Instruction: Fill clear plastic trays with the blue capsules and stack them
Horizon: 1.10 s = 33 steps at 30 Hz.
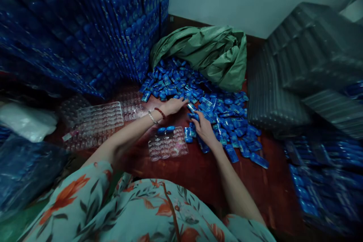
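Over the near edge of a heap of small blue packets (176, 79), my left hand (173, 106) reaches in from the left, its fingertips closed at one end of a shiny blue-and-white packet (191, 107). Just right of it, my right hand (204, 128) pinches a blue packet (193, 115) between thumb and fingers. Nearer to me lies a clear plastic tray (168, 147) with rows of oval hollows. Two blue oval pieces (170, 129) rest in its far row; the hollows in front show no blue pieces.
Behind the heap slumps a green sack (215, 53). Tall stacks of filled blue trays (124, 26) rise at left; stacked clear trays (275, 83) stand at right. More clear trays (99, 117) lie left of my left arm. Blue packs (317, 181) sit at lower right.
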Motion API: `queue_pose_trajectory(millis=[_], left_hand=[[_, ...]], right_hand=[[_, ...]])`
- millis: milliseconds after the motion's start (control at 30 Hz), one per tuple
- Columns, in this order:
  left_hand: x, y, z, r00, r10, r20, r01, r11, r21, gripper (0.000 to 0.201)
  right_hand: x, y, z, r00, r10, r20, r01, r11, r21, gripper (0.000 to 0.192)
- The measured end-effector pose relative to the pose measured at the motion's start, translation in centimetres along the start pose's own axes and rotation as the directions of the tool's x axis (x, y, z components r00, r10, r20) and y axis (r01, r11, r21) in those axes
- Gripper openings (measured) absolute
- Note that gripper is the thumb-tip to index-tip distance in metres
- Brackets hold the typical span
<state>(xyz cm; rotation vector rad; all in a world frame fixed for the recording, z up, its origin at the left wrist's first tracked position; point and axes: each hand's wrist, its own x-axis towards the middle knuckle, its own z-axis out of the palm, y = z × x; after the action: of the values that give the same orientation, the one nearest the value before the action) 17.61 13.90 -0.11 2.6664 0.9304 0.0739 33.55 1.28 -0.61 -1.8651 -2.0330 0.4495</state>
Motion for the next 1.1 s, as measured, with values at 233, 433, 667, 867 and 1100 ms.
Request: queue_pose_trajectory(millis=[233,433,667,867,1100], left_hand=[[-13.9,0.8,-1.4,0.852,-0.313,-0.420,0.083,0.872,-0.482,0.035],[-21.1,5.4,3.5,0.729,-0.443,-0.523,0.151,0.848,-0.507,0.021],[-19.7,4.3,7.7,0.792,-0.203,-0.576,0.121,0.977,-0.178,0.033],[-19.5,3.4,6.5,0.887,0.061,-0.458,-0.059,0.998,0.019,0.027],[-18.2,2.5,5.6,0.951,0.120,-0.286,-0.110,0.993,0.049,0.025]], right_hand=[[-7.0,-2.6,2.2,0.989,-0.112,-0.098,0.143,0.893,0.426,0.017],[-5.4,-3.6,4.2,0.932,-0.361,-0.016,0.360,0.924,0.131,0.037],[-5.4,-7.1,4.0,0.911,-0.359,0.202,0.407,0.858,-0.313,0.030],[-5.2,-10.0,4.6,0.926,-0.278,0.253,0.366,0.823,-0.435,0.025],[-5.9,-7.3,6.2,0.926,-0.376,0.044,0.367,0.865,-0.341,0.033]])
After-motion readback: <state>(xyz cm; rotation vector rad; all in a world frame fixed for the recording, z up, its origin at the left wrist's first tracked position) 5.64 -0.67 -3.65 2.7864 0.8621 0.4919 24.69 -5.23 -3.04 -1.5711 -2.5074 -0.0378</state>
